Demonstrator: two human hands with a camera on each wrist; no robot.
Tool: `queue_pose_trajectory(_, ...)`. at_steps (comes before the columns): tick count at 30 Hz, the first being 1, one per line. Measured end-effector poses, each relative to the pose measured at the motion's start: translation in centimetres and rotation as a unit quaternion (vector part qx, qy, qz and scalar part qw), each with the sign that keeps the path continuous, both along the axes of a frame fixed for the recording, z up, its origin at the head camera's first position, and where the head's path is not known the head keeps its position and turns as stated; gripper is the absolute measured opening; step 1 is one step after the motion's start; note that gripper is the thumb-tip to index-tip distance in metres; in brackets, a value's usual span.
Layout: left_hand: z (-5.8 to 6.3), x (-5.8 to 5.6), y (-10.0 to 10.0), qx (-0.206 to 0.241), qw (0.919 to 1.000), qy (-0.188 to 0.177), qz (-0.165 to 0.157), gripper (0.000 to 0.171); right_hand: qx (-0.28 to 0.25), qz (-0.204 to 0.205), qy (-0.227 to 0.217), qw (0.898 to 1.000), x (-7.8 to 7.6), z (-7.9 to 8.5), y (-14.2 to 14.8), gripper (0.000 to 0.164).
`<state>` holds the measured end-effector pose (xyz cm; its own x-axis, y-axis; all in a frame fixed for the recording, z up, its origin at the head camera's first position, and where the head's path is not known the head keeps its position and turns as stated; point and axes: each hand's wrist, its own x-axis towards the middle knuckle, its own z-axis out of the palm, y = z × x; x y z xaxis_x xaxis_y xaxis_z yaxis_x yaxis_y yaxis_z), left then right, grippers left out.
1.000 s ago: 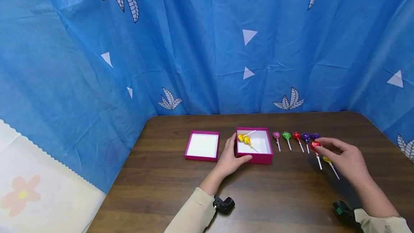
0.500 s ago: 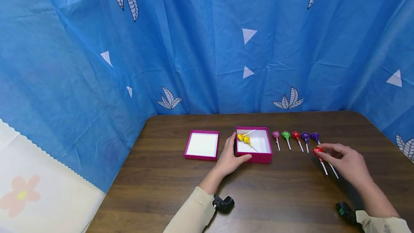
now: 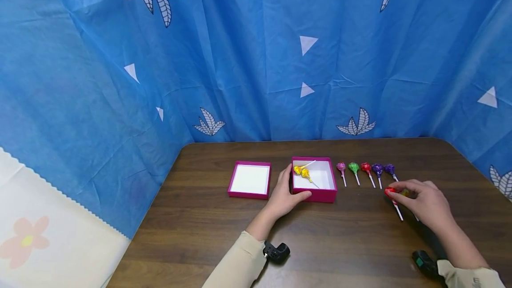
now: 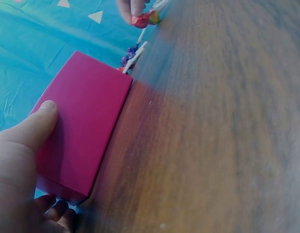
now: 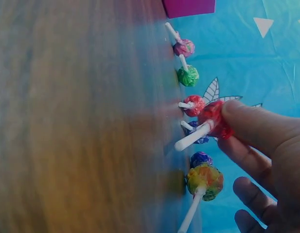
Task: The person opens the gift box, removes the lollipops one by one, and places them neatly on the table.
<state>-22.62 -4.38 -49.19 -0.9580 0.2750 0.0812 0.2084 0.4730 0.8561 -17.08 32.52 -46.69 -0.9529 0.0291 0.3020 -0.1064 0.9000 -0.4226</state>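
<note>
My left hand holds the near left corner of an open magenta box, its thumb on the front wall and its fingers along the left side. Two yellow lollipops lie in the box's white inside. My right hand pinches a red lollipop by its wrapped head between thumb and finger, stick pointing toward me. Just beside that hand lies a yellow lollipop, partly hidden by the fingers in the head view.
Right of the box runs a row of lollipops: pink, green, red and two purple. The box's lid lies white side up to the left. A blue curtain hangs behind the wooden table.
My right hand has brought the red lollipop nearer to me, away from the purple ones, and now covers more of the loose yellow lollipop. The left hand and box have stayed put.
</note>
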Motion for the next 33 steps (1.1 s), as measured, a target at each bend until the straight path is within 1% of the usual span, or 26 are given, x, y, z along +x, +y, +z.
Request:
queue_pose_trajectory(4, 0.1, -0.1, -0.1, 0.001, 1.0000, 0.001, 0.002, 0.101, 0.016, 0.004, 0.003, 1.000, -0.2, -0.2, 0.2, 0.029)
queue_pose_trajectory(7, 0.2, -0.1, -0.1, 0.004, 1.0000, 0.000, 0.002, 0.101, 0.019, 0.004, -0.002, 1.000, -0.4, -0.4, 0.2, 0.029)
queue_pose_trajectory(19, 0.1, 0.0, -0.2, 0.001, 1.0000, 0.000, 0.004, 0.099, 0.002, -0.015, -0.023, 1.000, -0.4, -0.8, 0.3, 0.035)
queue_pose_trajectory(33, 0.1, -0.1, -0.1, -0.001, 1.0000, -0.001, -0.002, 0.099, -0.004, -0.012, -0.001, 1.000, -0.1, -1.1, 0.4, 0.039)
